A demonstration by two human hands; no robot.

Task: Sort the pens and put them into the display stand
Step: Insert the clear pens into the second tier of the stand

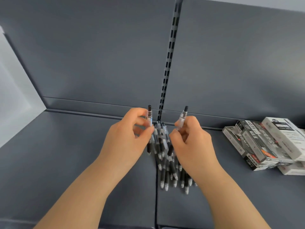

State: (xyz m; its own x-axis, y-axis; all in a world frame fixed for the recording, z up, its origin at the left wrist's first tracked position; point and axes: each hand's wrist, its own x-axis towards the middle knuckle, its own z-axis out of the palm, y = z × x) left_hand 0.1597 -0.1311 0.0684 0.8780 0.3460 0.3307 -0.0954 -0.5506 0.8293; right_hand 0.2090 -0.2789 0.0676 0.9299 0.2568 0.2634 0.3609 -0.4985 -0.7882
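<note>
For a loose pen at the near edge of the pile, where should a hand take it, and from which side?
Pinch the near-edge pen at its black grip section behind the pale tip, from above on the near side. The pile fans toward the person, so these ends lie free; far ends bunch between the left hand and right hand.

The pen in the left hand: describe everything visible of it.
The pen is a click type: black push button on top, clear plastic-looking barrel with a pale label, dark lower section below the left hand. It stands nearly upright, button up, above the pile of pens on the grey shelf. That hand's grip pinches its barrel between thumb and fingertips; whether its tip touches the pile is unclear.
</note>
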